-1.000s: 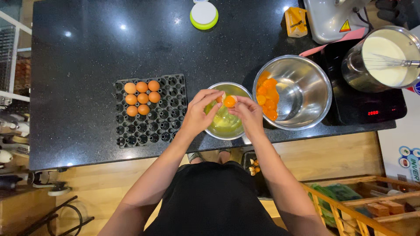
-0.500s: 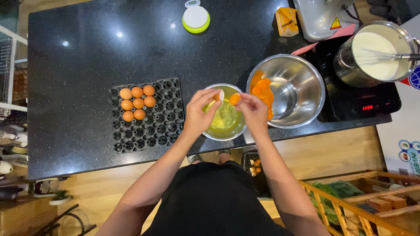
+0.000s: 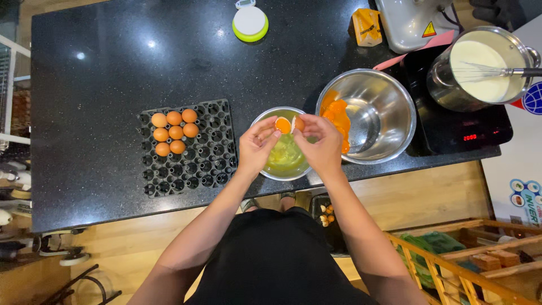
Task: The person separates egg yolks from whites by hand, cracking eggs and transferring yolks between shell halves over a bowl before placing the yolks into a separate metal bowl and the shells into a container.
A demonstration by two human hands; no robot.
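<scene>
My left hand [image 3: 255, 148] and my right hand [image 3: 319, 141] meet over a small steel bowl [image 3: 270, 171] of pale egg white. Each hand holds one half of a cracked eggshell [image 3: 284, 125], and an orange yolk sits in the half at my left fingertips. To the right stands a larger steel bowl [image 3: 384, 116] with several yolks pooled against its left wall. A black egg tray [image 3: 200, 152] lies to the left, with several brown eggs [image 3: 173, 133] in its upper left corner.
A pot of cream-coloured batter [image 3: 483, 68] with a whisk sits on a black induction hob [image 3: 460, 127] at the right. A round white and green kitchen scale [image 3: 250, 22] and an orange carton [image 3: 366, 27] stand at the back. A wooden crate [image 3: 468, 254] lies below the counter edge.
My hands have stayed over the small bowl, with the shell halves pulled slightly apart and the yolk now resting in the left half. The view has shifted a little.
</scene>
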